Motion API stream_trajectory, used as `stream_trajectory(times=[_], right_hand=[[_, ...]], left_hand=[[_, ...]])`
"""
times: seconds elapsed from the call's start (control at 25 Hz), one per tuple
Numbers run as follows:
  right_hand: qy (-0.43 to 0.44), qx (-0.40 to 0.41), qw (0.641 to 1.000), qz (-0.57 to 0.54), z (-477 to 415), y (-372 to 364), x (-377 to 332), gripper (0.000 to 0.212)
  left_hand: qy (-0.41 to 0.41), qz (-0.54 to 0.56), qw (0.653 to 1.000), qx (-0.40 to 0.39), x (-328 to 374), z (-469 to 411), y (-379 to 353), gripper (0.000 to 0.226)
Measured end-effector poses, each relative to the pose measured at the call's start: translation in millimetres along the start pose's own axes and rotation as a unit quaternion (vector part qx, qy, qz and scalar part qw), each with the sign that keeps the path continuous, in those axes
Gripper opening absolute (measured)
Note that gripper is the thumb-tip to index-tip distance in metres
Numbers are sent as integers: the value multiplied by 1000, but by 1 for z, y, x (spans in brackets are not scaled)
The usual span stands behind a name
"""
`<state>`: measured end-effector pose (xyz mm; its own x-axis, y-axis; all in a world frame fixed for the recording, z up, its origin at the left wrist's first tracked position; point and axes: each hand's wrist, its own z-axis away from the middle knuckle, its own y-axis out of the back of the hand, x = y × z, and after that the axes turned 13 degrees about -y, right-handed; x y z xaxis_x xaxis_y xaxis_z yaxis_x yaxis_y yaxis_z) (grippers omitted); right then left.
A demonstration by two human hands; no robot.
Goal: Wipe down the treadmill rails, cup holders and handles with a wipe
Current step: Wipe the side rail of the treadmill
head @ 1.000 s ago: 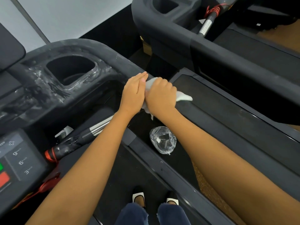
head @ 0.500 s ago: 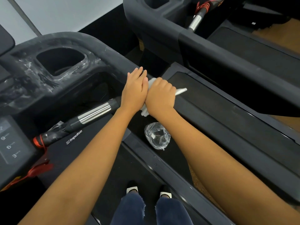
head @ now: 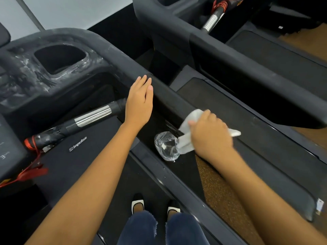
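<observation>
1. Nearest the person, two shoes [head: 138, 204] stand on the treadmill belt [head: 123, 183].
2. The right hand [head: 210, 133] has its fingers curled around a bunched white wipe [head: 187, 121]. The wipe sticks out past the knuckles on both sides. Its far end lies at the inner edge of the rail [head: 261, 156]; contact cannot be confirmed.
3. A piece of crumpled clear plastic [head: 166, 145] lies on the dark side strip below, just beside the wipe's lower fold.
4. The left hand [head: 139, 103] is flat, palm down, with its fingers straight and together. It holds nothing. Its fingertips reach the rail farther up.
5. The rail's long axis runs from the cup holder [head: 60, 57] at far left down to near right. The wipe sits partway along it, so the right hand is the nearer hand. The next stroke probably follows that axis.
6. The handle [head: 92, 115], with its ribbed chrome sleeve, lies left of the left hand.
7. Farthest off stands a second treadmill [head: 230, 55].
</observation>
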<state>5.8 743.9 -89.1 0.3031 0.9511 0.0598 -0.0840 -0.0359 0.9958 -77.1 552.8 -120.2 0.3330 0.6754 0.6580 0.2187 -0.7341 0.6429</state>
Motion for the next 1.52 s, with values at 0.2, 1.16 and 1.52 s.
stream_trajectory(times=[0.2, 1.16, 1.52], right_hand=[[34, 42, 993, -108, -45, -7, -96, 58], [245, 10, 957, -155, 2, -9, -57, 71], [208, 49, 952, -218, -14, 9, -44, 24]], left_hand=[[3, -8, 1000, 10, 5, 8, -5, 42], [287, 518, 783, 190, 106, 120, -29, 39], [325, 526, 782, 79, 77, 53, -42, 61]])
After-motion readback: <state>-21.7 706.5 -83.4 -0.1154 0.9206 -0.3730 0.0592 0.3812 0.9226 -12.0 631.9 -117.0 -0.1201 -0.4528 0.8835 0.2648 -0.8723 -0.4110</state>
